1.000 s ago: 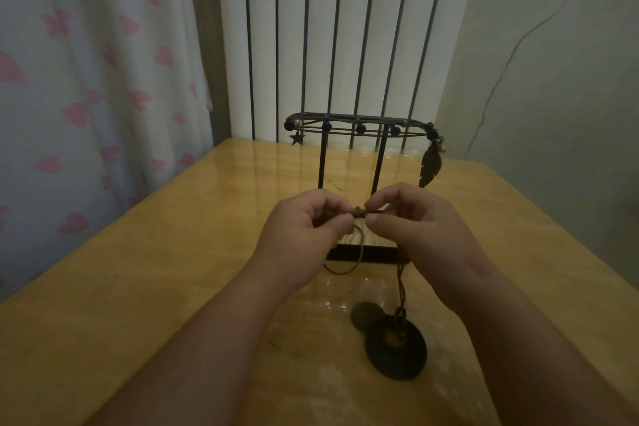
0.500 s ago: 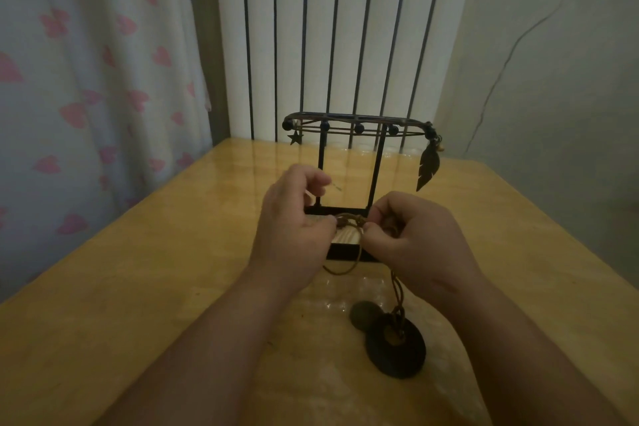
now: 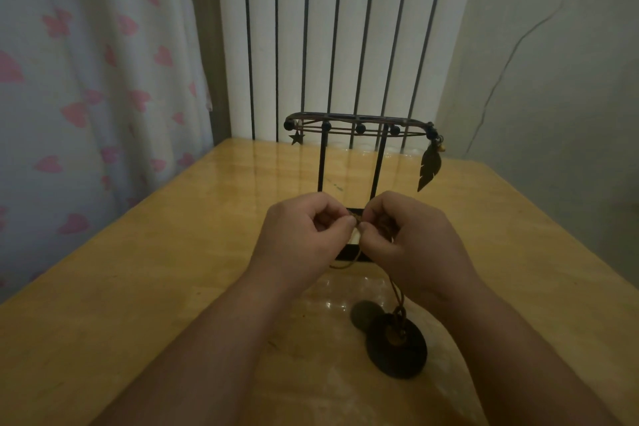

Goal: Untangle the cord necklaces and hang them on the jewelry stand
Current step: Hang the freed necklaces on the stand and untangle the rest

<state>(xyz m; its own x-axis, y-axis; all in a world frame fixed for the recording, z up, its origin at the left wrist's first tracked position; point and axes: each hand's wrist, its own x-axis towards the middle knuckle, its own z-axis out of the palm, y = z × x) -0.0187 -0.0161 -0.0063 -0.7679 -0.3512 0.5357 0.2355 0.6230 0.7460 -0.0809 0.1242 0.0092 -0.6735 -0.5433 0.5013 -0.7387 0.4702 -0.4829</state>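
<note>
Showing wooden table (image 3: pixel 138 287), bearing upright jewelry stand (image 3: pixel 356 128), curling left hand (image 3: pixel 304 235) and right hand (image 3: pixel 415 245) together just before the stand, dangling dark disc pendant (image 3: pixel 397 349) down to the table, pinching its brown cord (image 3: pixel 396 294) between both hands' fingertips.

The black jewelry stand (image 3: pixel 356 126) is upright, with a feather pendant (image 3: pixel 429 168) hanging at its right end. Before it, the brown cord necklace (image 3: pixel 395 290) is pinched between the left hand (image 3: pixel 304 232) and the right hand (image 3: pixel 411 239), its dark disc pendant (image 3: pixel 411 358) flat on the table (image 3: pixel 173 270).
</note>
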